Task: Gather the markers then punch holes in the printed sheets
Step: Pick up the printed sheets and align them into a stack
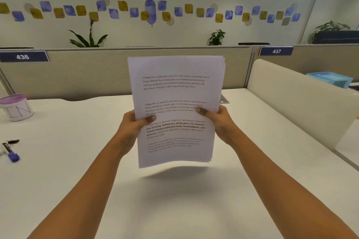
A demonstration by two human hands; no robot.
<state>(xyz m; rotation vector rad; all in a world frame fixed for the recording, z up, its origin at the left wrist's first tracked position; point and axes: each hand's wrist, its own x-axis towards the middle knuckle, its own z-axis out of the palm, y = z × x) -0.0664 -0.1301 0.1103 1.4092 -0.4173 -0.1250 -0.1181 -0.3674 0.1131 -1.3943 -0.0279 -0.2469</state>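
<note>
A stack of printed sheets (175, 95) is held upright above the white desk, text facing me, edges slightly fanned at the right. My left hand (132, 128) grips the stack's left edge, thumb on the front. My right hand (219, 120) grips the right edge the same way. The stack's bottom edge hangs clear of the desk and casts a shadow below. A marker with a blue cap (10, 152) lies at the desk's far left edge, next to a dark one (13, 141). No hole punch is in view.
A white tub with a purple lid (16, 107) stands at the back left. Beige partition panels (93, 72) close off the back. A cream divider (297, 103) runs along the right, with a light blue tray (330, 78) behind it.
</note>
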